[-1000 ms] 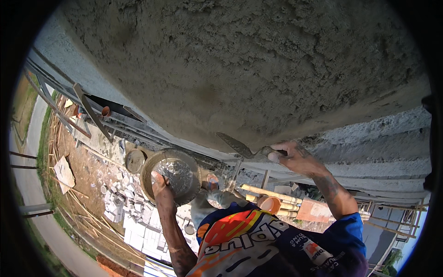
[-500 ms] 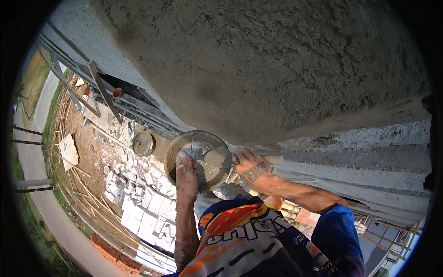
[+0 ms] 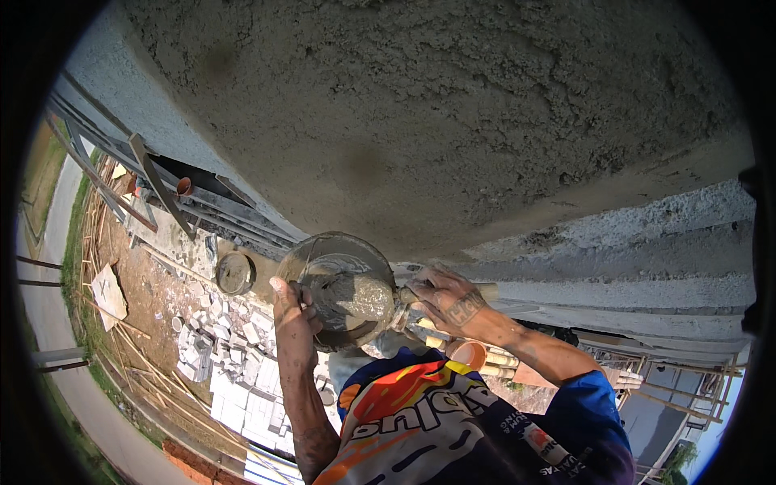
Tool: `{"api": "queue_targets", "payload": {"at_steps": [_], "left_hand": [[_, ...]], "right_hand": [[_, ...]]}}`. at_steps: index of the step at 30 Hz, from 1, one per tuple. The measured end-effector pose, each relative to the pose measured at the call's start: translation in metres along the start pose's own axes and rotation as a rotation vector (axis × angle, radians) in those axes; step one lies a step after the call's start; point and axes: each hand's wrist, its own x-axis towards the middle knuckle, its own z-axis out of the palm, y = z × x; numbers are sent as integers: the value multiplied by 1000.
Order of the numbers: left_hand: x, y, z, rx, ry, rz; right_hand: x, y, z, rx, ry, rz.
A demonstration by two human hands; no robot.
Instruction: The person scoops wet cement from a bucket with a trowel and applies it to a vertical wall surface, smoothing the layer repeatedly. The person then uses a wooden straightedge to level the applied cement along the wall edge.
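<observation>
A round dark bucket [image 3: 335, 244] of wet grey mortar sits below the wall, in front of my chest. My left hand [image 3: 295, 314] is at its left rim, thumb up and fingers curled; what they close on is hidden. From the right, my right hand [image 3: 449, 301] is closed around the handle of what looks like a trowel. A sunlit lump of mortar [image 3: 356, 297] over the bucket seems to cover its blade. Fresh, rough grey plaster coats the wall [image 3: 420, 121] above both hands.
Far below on the ground lie a second round tub [image 3: 235, 272], broken white blocks [image 3: 212, 343] and stacked pale blocks [image 3: 255, 392]. An orange-brown pot [image 3: 466, 356] is beneath my right forearm, near bamboo poles [image 3: 501, 362]. Bare ledges [image 3: 630, 255] run along the wall at right.
My left hand has shifted from over the bucket to its left rim. My right hand has moved slightly right and down, and a mortar lump now shows over the bucket. The view has shifted slightly.
</observation>
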Motion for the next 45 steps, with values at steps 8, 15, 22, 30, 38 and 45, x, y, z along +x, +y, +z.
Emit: {"api": "queue_targets", "payload": {"at_steps": [8, 15, 22, 30, 38, 45], "left_hand": [[5, -8, -2, 215, 173, -36], [12, -15, -33, 232, 140, -67], [7, -18, -13, 136, 78, -32], [-3, -40, 7, 494, 8, 11], [-4, -11, -19, 394, 12, 35], [-8, -13, -25, 445, 146, 94]], "right_hand": [[-51, 13, -108, 478, -132, 286], [-111, -17, -201, 145, 353, 459], [-45, -40, -92, -217, 192, 33], [89, -5, 125, -497, -313, -99], [10, 10, 33, -38, -74, -39], [-9, -9, -93, 501, -296, 407]]}}
